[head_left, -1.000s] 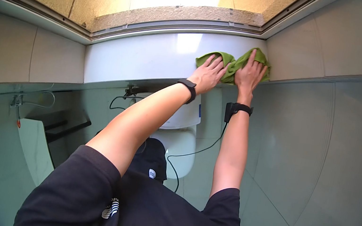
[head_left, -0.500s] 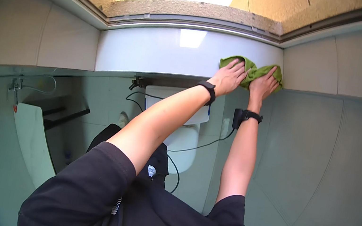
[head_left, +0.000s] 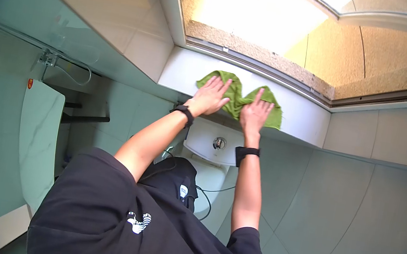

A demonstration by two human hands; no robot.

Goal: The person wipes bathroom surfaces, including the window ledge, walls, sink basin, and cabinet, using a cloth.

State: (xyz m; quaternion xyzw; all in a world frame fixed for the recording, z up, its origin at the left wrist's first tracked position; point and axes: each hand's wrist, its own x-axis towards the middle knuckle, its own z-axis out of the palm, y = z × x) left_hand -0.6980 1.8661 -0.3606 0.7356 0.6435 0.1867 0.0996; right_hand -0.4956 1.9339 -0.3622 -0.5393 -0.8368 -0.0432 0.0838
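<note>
A green cloth [head_left: 236, 100] lies spread and rumpled over the white window sill [head_left: 304, 121]. My left hand [head_left: 210, 97] presses on its left part, palm down with fingers apart. On the cloth's right part rests my right hand [head_left: 255, 114], its fingers stretched out flat toward the window. Both hands touch the cloth from above without closing round it. Black straps circle both wrists.
Below the sill stands a white toilet tank [head_left: 200, 144] with a round flush button. A window frame [head_left: 257, 66] borders the sill's far side. At left are a marble-patterned panel [head_left: 43, 121] and a dark bar [head_left: 87, 119]. A black cable [head_left: 209, 203] hangs near my body.
Both hands have slid left along the sill from its right end, taking the green cloth with them. The cloth is spread wider, and the view has turned.
</note>
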